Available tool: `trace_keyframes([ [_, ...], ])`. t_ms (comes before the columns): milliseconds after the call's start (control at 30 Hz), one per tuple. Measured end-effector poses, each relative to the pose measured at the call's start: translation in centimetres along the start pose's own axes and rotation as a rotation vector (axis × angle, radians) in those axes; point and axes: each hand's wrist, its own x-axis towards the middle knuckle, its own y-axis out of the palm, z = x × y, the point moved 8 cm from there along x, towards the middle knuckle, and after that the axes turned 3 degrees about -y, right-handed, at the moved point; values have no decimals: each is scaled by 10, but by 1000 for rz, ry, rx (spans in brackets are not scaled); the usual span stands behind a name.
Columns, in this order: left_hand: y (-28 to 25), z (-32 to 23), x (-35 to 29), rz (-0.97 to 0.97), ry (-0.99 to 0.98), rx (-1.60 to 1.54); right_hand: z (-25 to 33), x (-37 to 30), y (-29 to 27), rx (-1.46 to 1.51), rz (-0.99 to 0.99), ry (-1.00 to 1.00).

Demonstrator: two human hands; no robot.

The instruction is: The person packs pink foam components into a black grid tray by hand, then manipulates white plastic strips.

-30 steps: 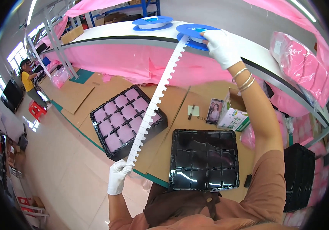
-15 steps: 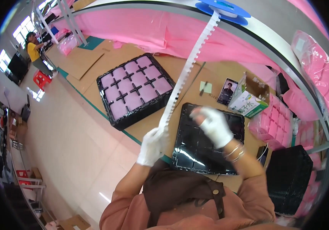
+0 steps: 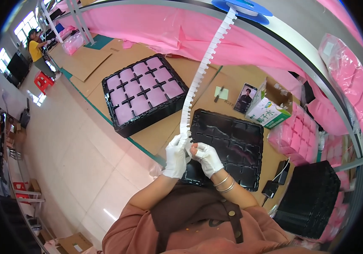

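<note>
A long white notched strip (image 3: 205,63) runs down from a blue reel (image 3: 249,9) to my hands. My left hand (image 3: 175,157), in a white glove, is closed around the strip's lower part. Beside it my right hand (image 3: 208,160), gloved with bare fingertips, pinches at the strip's edge; any small piece between those fingertips is hidden. Small dark bits show on the strip just above the fingers. Under and beyond my right hand lies a black plastic tray (image 3: 232,146) with shallow compartments.
Left of the strip stands a black tray with pink pads (image 3: 143,91) and black cross-shaped dividers. Toward the right are a phone (image 3: 245,98), an open carton (image 3: 270,108), wrapped pink pads (image 3: 293,133) and stacked black trays (image 3: 308,199). A person (image 3: 37,53) works at the far left.
My right hand has moved from over the black tray, left and nearer, to the strip beside my left hand. My left hand has shifted slightly right. The view has turned a little.
</note>
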Motion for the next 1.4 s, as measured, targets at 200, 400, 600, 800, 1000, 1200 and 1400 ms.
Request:
trace_keyframes([
  [200, -19, 6, 17, -89, 31, -54, 63, -35, 30, -921, -176, -941],
  [400, -53, -13, 28, -251, 171, -3, 98, 44, -14, -1091, -254, -912],
  [600, -61, -9, 32, -209, 166, -110, 77, 122, -74, -1674, -300, -466],
  [800, -51, -1, 26, -157, 123, -165, 78, 94, -61, -1613, -540, -687],
  [1000, -32, 13, 28, -120, 54, -85, 10, 37, -1, -376, -25, -262],
  [1200, -7, 22, 18, -57, -30, 15, -5, 26, -31, -38, -35, -155],
  [1400, -8, 32, 22, 58, -54, 234, 18, -9, -38, -397, -233, -434],
])
